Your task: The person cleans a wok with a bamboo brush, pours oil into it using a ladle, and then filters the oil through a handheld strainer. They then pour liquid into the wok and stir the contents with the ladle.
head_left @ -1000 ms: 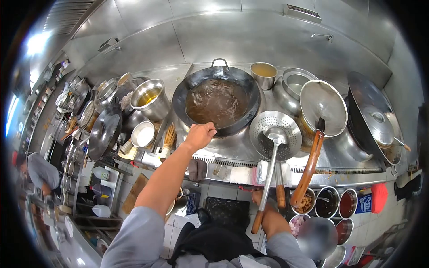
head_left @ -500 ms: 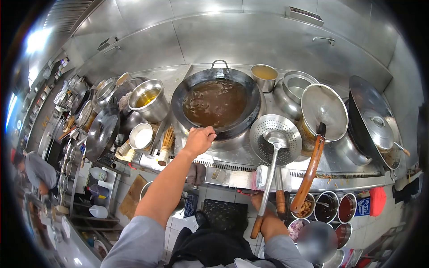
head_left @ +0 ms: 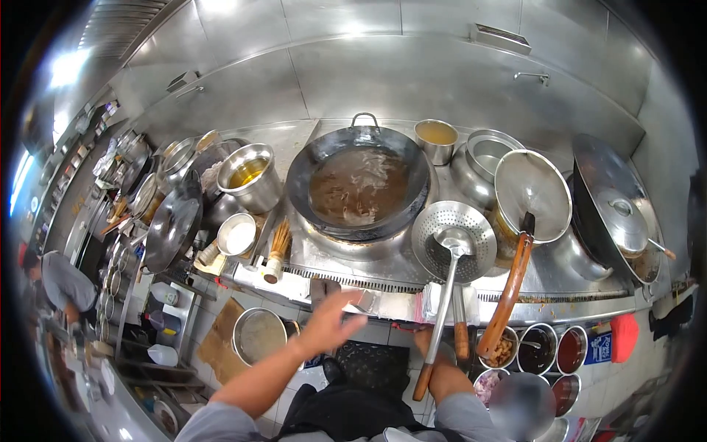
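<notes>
From the head camera, the wok (head_left: 318,158) sits on the burner at the middle of the steel table (head_left: 383,267), well beyond both hands. The left hand (head_left: 328,322) hangs in the air just before the table's front edge, fingers spread, holding nothing, and it shows blurred. The right hand (head_left: 422,340) is low by the body at the wooden end of the ladle (head_left: 444,291). The handle crosses in front of it, so I cannot tell whether it grips.

The likeliest trouble is the brown liquid (head_left: 359,188) spitting or catching on the wok with no hand on it. The ladle's handle also overhangs the table edge, so a knock from either arm could tip it out of the perforated strainer (head_left: 480,221).

The liquid is dark, glossy and rippled, and it fills the lower part of the wok. The ladle's bowl lies inside the strainer, just right of the wok.
</notes>
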Demonstrator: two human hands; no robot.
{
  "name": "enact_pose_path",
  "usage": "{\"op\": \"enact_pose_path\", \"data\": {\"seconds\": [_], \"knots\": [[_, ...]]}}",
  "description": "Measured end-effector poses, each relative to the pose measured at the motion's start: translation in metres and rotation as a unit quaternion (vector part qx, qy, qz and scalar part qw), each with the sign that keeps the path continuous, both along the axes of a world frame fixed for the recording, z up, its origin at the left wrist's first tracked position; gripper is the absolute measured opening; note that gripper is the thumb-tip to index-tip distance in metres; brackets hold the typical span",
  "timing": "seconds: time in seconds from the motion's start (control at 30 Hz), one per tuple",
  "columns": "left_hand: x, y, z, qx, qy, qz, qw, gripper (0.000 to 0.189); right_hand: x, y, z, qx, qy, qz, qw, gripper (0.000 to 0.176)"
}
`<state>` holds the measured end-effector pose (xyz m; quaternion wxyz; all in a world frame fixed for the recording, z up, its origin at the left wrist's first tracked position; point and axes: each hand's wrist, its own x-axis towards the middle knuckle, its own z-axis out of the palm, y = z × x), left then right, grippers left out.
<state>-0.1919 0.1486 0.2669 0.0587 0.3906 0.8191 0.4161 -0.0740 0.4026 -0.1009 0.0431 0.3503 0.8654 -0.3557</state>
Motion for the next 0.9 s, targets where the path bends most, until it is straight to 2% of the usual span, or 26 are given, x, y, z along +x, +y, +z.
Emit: {"op": "enact_pose_path", "data": {"seconds": [0.07, 0.1, 0.13, 0.17, 0.2, 0.23, 0.27, 0.3, 0.33, 0.37, 0.4, 0.43, 0.47, 0.53, 0.57, 0.6, 0.63, 0.67, 0.7, 0.73, 0.77, 0.8, 0.83, 0.87, 0.9], "knots": [[0.048, -0.03, -0.038, -0.059, -0.056, -0.037, 0.996, 0.04, -0.005, -0.001, 0.007, 0.009, -0.005, 0.018, 1.0, 0.022], [0.073, -0.046, -0.058, -0.092, -0.134, -0.032, 0.986, 0.038, -0.009, -0.002, 0.012, 0.013, -0.007, 0.027, 1.0, 0.023], [0.094, -0.076, -0.096, -0.146, -0.125, -0.066, 0.979, 0.042, -0.011, 0.0, 0.004, 0.014, -0.005, 0.031, 0.999, 0.023], [0.111, -0.103, -0.118, -0.28, -0.271, -0.056, 0.919, 0.05, -0.014, 0.004, -0.013, 0.024, -0.004, 0.051, 0.998, 0.024], [0.129, -0.144, -0.175, -0.31, -0.384, 0.004, 0.87, 0.055, -0.014, 0.007, -0.029, 0.035, -0.003, 0.07, 0.997, 0.027], [0.157, -0.183, -0.193, -0.241, -0.37, 0.089, 0.893, 0.054, -0.014, 0.009, -0.04, 0.045, -0.003, 0.09, 0.995, 0.031], [0.172, -0.215, -0.211, -0.248, -0.352, 0.181, 0.885, 0.053, -0.013, 0.011, -0.052, 0.047, -0.001, 0.095, 0.994, 0.031], [0.189, -0.25, -0.221, -0.343, -0.291, 0.222, 0.865, 0.05, -0.012, 0.013, -0.068, 0.031, 0.015, 0.104, 0.994, 0.03], [0.192, -0.27, -0.208, -0.564, -0.295, 0.054, 0.77, 0.048, -0.013, 0.015, -0.073, 0.016, 0.031, 0.115, 0.993, 0.03], [0.204, -0.287, -0.2, -0.554, -0.432, 0.192, 0.686, 0.041, -0.015, 0.019, -0.074, 0.095, 0.022, 0.174, 0.98, 0.026], [0.216, -0.305, -0.185, -0.547, -0.402, 0.117, 0.724, 0.038, -0.016, 0.02, -0.079, 0.098, 0.023, 0.179, 0.979, 0.026], [0.227, -0.315, -0.175, -0.538, -0.367, 0.041, 0.758, 0.036, -0.016, 0.019, -0.094, 0.063, 0.086, 0.119, 0.987, 0.024], [0.235, -0.314, -0.176, -0.537, -0.366, 0.043, 0.759, 0.036, -0.016, 0.018, -0.106, 0.026, 0.147, 0.057, 0.987, 0.022], [0.249, -0.313, -0.181, -0.564, -0.393, 0.223, 0.692, 0.036, -0.016, 0.017, -0.124, 0.023, 0.163, 0.024, 0.986, 0.02], [0.253, -0.31, -0.181, -0.563, -0.394, 0.223, 0.691, 0.036, -0.014, 0.018, -0.127, 0.021, 0.177, -0.009, 0.984, 0.019], [0.255, -0.303, -0.182, -0.525, -0.402, 0.195, 0.724, 0.038, -0.011, 0.022, -0.126, 0.021, 0.175, -0.008, 0.984, 0.019], [0.245, -0.295, -0.18, -0.485, -0.408, 0.168, 0.755, 0.04, -0.009, 0.027, -0.121, 0.044, 0.164, 0.076, 0.983, 0.016], [0.242, -0.283, -0.19, -0.43, -0.403, 0.184, 0.787, 0.041, -0.009, 0.03, -0.115, 0.067, 0.152, 0.16, 0.973, 0.013], [0.24, -0.275, -0.206, -0.374, -0.395, 0.201, 0.815, 0.042, -0.015, 0.026, -0.109, 0.066, 0.151, 0.164, 0.973, 0.013], [0.237, -0.273, -0.211, -0.373, -0.397, 0.204, 0.814, 0.042, -0.024, 0.018, -0.099, 0.141, -0.013, 0.209, 0.968, 0.017], [0.23, -0.268, -0.213, -0.381, -0.374, 0.18, 0.826, 0.043, -0.031, 0.013, -0.087, 0.213, -0.177, 0.245, 0.929, 0.029], [0.22, -0.263, -0.214, -0.389, -0.35, 0.154, 0.838, 0.043, -0.03, 0.013, -0.072, 0.213, -0.178, 0.245, 0.929, 0.029], [0.21, -0.258, -0.215, -0.397, -0.326, 0.127, 0.849, 0.044, -0.021, 0.015, -0.051, -0.026, -0.072, 0.078, 0.994, 0.019], [0.202, -0.253, -0.213, -0.403, -0.302, 0.1, 0.858, 0.045, -0.009, 0.02, -0.026, -0.262, 0.042, -0.097, 0.959, 0.018], [0.195, -0.25, -0.209, -0.392, -0.349, 0.169, 0.834, 0.047, -0.006, 0.022, -0.024, -0.26, 0.043, -0.101, 0.959, 0.018]]}}
